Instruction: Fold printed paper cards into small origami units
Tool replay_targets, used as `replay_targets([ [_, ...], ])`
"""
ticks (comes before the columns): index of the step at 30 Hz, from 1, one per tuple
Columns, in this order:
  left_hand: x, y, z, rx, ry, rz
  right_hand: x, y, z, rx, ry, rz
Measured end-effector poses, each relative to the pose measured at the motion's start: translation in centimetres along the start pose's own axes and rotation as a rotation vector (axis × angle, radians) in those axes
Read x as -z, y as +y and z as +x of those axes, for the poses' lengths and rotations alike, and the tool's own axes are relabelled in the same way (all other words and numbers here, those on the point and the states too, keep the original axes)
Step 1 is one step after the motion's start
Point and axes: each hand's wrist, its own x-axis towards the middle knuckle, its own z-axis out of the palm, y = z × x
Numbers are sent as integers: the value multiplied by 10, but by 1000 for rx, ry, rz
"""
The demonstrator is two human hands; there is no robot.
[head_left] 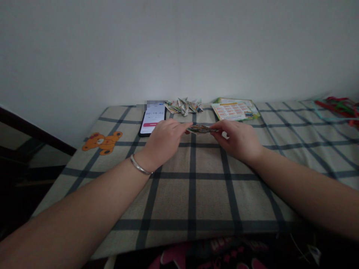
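Observation:
A small folded piece of printed paper (200, 129) is stretched between my two hands, just above the checked tablecloth. My left hand (167, 137), with a silver bangle at the wrist, pinches its left end. At the right end, the thumb and fingertips of my right hand (238, 139) grip it. The paper is pointed at its ends and looks flattened. Behind it lies a heap of similar folded paper pieces (184, 107), with sharp corners sticking up. Some of the fingertips are hidden behind the paper.
A phone (153, 118) showing a running timer lies left of the heap. Flat printed sheets (235, 110) rest at the back right. A bear-shaped sticker (102, 142) is on the left of the cloth. Red and green strands (340, 106) lie far right. A wall (179, 48) stands behind.

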Motion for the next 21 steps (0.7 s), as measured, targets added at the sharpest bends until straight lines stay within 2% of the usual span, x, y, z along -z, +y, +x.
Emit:
replay_targets([
  [3,0,-2,0,15,-7,6,3,-1,0,58,-10,-77],
  [5,1,-3,-1,31,-12,28,4,-1,-1,37,-10,-91],
  [10,10,2,0,101,-30,159,2,-1,1,-183,-54,10],
  [13,14,6,2,109,-31,190,0,1,2,-245,-90,98],
  [17,14,5,2,119,-46,169,-1,4,2,-183,-97,175],
  [21,13,3,2,116,-62,154,0,4,0,-68,-70,125],
])
